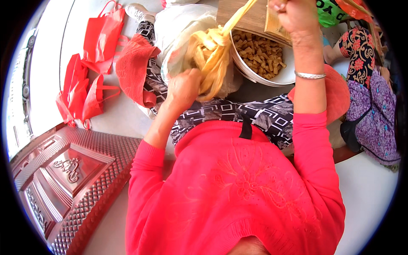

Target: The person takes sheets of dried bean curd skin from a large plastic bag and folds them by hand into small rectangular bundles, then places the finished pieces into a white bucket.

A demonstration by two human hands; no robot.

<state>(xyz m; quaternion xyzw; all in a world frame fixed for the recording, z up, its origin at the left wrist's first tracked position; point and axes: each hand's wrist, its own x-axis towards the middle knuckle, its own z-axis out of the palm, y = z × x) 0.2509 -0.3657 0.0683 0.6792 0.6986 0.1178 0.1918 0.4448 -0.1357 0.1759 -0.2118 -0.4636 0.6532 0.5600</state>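
Note:
My left hand (185, 87) is closed at the lower left edge of a tangled bundle of long, flat yellow strips (208, 55), which look like dried vegetable strips. The bundle rests on a clear plastic bag over my lap. One twisted length rises from it past the wooden board (240, 15) and out of the top of the view. My right hand (297, 17) is raised in a fist above a pale upright piece of wood (275, 25); what it grips is hidden. Beneath the boards stands a white bucket (289, 70) with short brown cut pieces (259, 53) inside.
Red cloth bags (102, 40) lie on the floor to the left. A dark red carved door panel (76, 170) is at the lower left. Another person's patterned trouser leg (361, 55) and a purple floral cloth (378, 119) are at the right, near a green bag (329, 15).

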